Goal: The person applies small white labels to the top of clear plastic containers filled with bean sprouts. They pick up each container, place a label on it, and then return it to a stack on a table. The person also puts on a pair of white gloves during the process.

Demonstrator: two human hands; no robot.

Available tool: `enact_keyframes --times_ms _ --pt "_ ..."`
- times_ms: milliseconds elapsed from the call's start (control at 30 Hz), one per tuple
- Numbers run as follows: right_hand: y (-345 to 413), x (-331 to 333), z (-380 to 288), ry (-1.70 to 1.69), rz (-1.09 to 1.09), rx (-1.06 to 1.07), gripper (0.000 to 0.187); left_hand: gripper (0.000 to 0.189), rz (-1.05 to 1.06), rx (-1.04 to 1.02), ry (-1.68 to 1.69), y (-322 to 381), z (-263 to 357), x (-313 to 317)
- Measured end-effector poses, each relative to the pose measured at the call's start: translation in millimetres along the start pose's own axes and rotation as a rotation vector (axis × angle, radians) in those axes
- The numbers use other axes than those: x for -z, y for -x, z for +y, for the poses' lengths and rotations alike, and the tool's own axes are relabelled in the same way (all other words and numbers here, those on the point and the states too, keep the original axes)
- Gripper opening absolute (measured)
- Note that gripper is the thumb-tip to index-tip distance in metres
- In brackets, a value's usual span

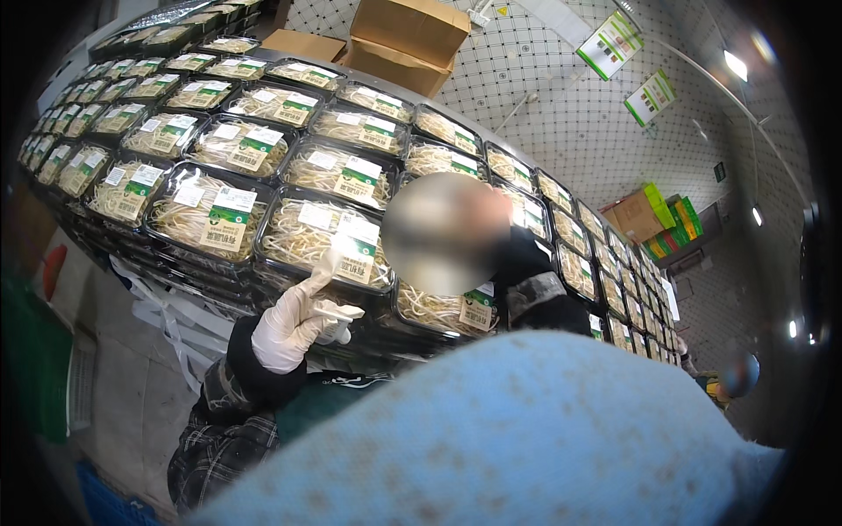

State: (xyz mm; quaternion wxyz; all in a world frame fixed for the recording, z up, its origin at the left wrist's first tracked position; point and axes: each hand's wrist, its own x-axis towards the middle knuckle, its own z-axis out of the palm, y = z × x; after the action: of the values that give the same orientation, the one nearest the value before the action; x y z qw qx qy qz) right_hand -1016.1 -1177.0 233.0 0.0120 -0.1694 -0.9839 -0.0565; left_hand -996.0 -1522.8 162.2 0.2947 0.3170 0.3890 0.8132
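Note:
My left hand [289, 329], in a pale glove, is curled around a small white object [337, 322] that I cannot identify. Its outstretched index finger reaches the label on the near edge of a clear-lidded black tray of bean sprouts [302, 237]. A round blur covers most of my right hand [495, 205], which lies over the trays to the right; its grip is hidden. Below that blur, another bean sprout tray [434, 306] shows partly, beside my dark right sleeve [533, 263]. The trays bear green, white and tan labels.
Stacked rows of similar trays [197, 210] fill the table to both sides. Open cardboard boxes [401, 52] stand behind it. Blue speckled cloth [513, 434] blocks the lower view. At left are a green container [39, 355] and a blue crate [112, 496]. Another person [723, 384] is far right.

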Motion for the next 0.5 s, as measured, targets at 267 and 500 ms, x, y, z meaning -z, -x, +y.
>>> enact_keyframes --times_ms 267,500 --pt "99.0 38.4 -154.0 -0.905 0.113 0.932 0.019 0.029 0.286 0.284 -0.17 -15.8 36.0 -5.5" --pt "-34.8 50.2 -85.2 -0.6 0.172 0.201 0.021 0.028 0.051 0.351 -0.152 -14.1 15.4 35.7"
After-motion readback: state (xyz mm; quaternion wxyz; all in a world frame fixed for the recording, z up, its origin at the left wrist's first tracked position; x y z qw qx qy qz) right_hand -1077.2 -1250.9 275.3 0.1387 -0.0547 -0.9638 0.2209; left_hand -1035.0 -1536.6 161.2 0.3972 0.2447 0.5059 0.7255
